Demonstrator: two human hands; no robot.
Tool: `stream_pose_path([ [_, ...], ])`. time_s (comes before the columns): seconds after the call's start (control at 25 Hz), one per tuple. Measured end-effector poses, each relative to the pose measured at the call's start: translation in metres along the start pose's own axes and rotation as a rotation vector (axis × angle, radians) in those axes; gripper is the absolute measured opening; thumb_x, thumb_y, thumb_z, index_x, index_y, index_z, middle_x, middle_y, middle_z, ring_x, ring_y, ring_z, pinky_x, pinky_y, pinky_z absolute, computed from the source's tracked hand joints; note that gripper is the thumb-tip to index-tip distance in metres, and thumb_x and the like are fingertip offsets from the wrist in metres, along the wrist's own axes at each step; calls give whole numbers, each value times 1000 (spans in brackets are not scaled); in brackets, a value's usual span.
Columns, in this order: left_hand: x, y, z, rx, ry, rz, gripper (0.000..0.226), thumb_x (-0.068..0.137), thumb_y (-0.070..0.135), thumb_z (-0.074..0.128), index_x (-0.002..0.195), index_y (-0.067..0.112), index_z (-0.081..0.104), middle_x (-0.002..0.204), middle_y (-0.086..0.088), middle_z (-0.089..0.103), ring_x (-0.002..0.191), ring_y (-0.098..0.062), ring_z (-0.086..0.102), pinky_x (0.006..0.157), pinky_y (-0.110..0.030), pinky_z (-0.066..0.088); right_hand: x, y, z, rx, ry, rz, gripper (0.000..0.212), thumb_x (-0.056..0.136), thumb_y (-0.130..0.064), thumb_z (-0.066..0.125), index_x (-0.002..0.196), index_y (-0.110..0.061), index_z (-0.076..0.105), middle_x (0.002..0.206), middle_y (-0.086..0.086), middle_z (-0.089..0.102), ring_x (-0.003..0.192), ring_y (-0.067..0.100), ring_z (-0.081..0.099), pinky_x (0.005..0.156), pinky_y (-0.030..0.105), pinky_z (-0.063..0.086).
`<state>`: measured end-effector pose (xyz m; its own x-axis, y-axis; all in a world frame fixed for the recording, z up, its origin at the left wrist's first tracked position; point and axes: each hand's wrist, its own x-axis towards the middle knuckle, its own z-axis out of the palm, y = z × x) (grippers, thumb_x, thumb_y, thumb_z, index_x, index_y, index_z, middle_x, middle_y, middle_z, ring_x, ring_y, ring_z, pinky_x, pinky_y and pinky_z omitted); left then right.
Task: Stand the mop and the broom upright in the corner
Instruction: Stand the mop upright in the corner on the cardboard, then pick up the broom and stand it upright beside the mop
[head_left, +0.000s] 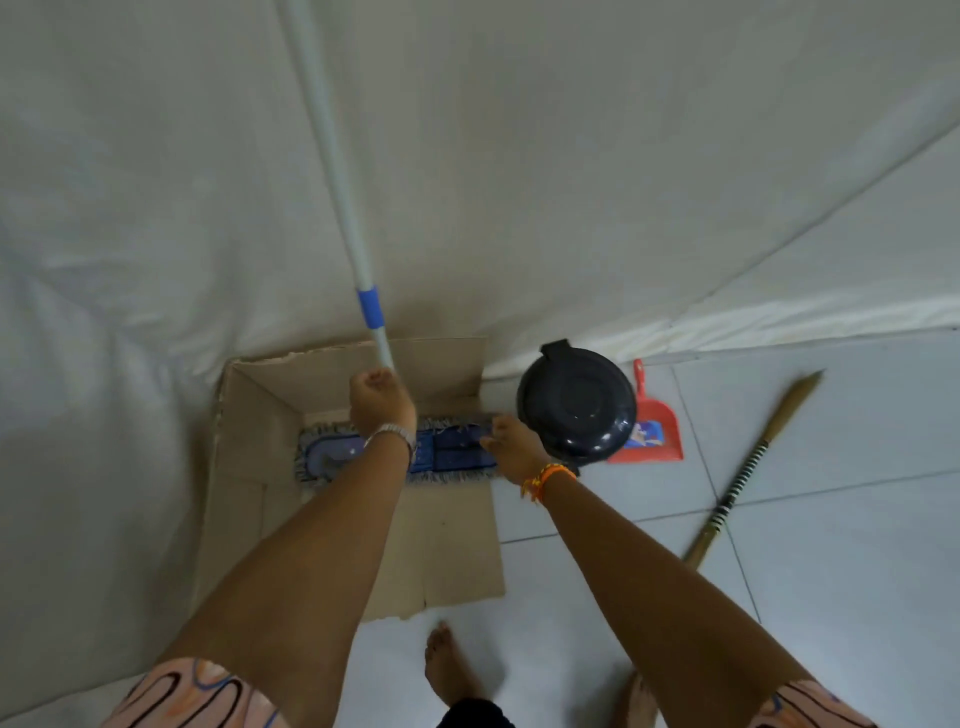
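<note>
fingers (375, 382) gripping mop (340, 202), broom (748, 467) floored

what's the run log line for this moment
left hand: grips mop handle | right hand: on mop head | mop: upright, on cardboard | broom: lying on floor | step: broom not yet done

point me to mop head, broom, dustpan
mop head (452, 449): head view, blue pad beside the right hand.
broom (737, 483): head view, striped stretch of handle.
dustpan (660, 431): head view, red pan.
</note>
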<state>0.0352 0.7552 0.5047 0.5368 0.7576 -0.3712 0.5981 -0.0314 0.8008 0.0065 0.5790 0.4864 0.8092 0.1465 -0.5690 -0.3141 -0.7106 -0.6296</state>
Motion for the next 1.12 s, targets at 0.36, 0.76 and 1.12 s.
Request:
stream_pose_path([
  [0.36,-244,2,137,239,-264,127,21,98,25,53,106,16,70,103,-5,73,84,-25,63,71,-27,41,-168,304,-236,0,288,387,32,92,-15,59,119,1,59,126,18,62,122,33,55,99,32,40],
  [0.76,-507,-41,313,312,-460,133,19,98,25,55,107,14,68,113,-12,71,106,-34,66,92,-37,54,-245,486,-389,162,378,448,37,92,-16,58,126,-1,56,131,17,59,122,33,54,104,36,43],
  [1.12,-493,-44,426,294,-245,-136,36,101,27,49,123,4,66,126,-19,66,119,-38,62,101,-42,51,-161,565,-474,68,187,437,38,92,-16,57,128,-6,53,132,16,57,121,32,54,99,36,45],
])
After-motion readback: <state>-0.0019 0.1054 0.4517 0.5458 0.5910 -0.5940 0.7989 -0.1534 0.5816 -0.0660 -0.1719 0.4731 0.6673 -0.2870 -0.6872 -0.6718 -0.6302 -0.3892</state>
